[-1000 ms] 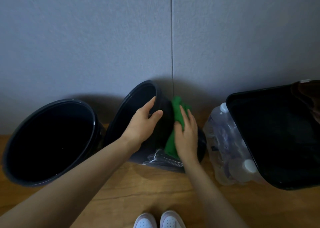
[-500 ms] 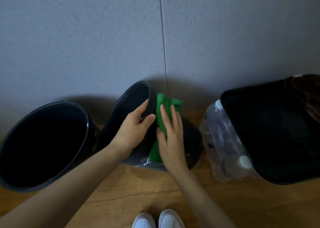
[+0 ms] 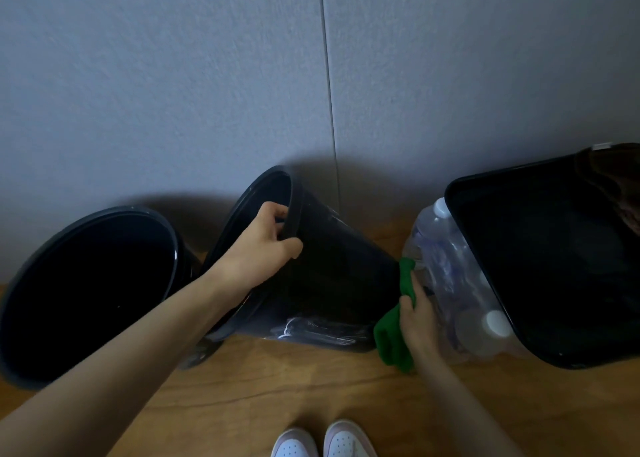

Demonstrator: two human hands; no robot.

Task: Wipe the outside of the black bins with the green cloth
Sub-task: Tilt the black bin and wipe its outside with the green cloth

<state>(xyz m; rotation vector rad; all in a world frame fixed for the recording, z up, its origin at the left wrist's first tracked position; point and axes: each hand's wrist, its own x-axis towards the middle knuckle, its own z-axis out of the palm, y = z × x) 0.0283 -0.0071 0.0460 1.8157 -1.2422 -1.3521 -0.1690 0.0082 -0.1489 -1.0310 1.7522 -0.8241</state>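
Note:
A round black bin [image 3: 339, 276] lies tilted on its side on the wooden floor, mouth facing left toward the wall. My left hand [image 3: 259, 248] grips its rim, fingers inside and thumb outside. My right hand [image 3: 417, 314] holds the green cloth [image 3: 393, 338] pressed against the bin's base end at the right. A second round black bin [image 3: 86, 283] stands at the left. A rectangular black bin [image 3: 540, 259] sits at the right.
A shrink-wrapped pack of clear plastic bottles [image 3: 453, 283] lies between the tilted bin and the rectangular bin, close to my right hand. A grey wall [image 3: 242, 75] rises right behind the bins. My white shoes [image 3: 322, 439] show at the bottom edge.
My right hand has slid the green cloth from the upper side of the tilted bin down and right to its base end. My left hand has closed tighter on the rim.

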